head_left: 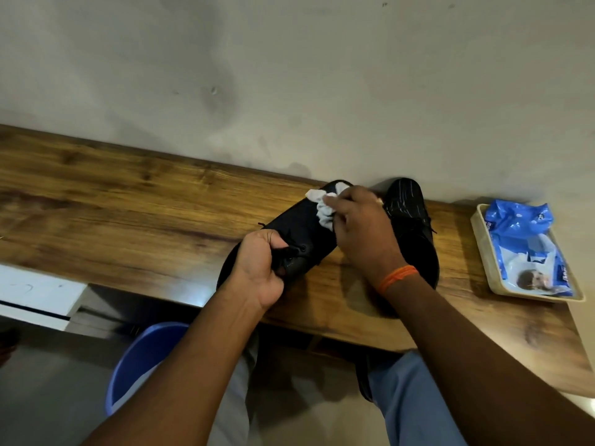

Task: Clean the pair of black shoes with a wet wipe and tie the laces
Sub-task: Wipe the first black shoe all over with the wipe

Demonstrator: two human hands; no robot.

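Note:
Two black shoes lie on a wooden table [128,201]. The left shoe [302,225] points away toward the wall, tilted on its side. My left hand [260,268] grips it at the heel end, by the laces. My right hand [363,226] presses a crumpled white wet wipe [323,209] onto the toe part of that shoe. The second shoe [410,220], black with thin pale stripes, stands to the right, partly hidden behind my right hand and wrist.
A beige tray [481,249] at the table's right end holds a blue wet-wipe pack [528,246]. A blue bin [141,358] stands on the floor below the table's front edge. A grey wall runs right behind the table.

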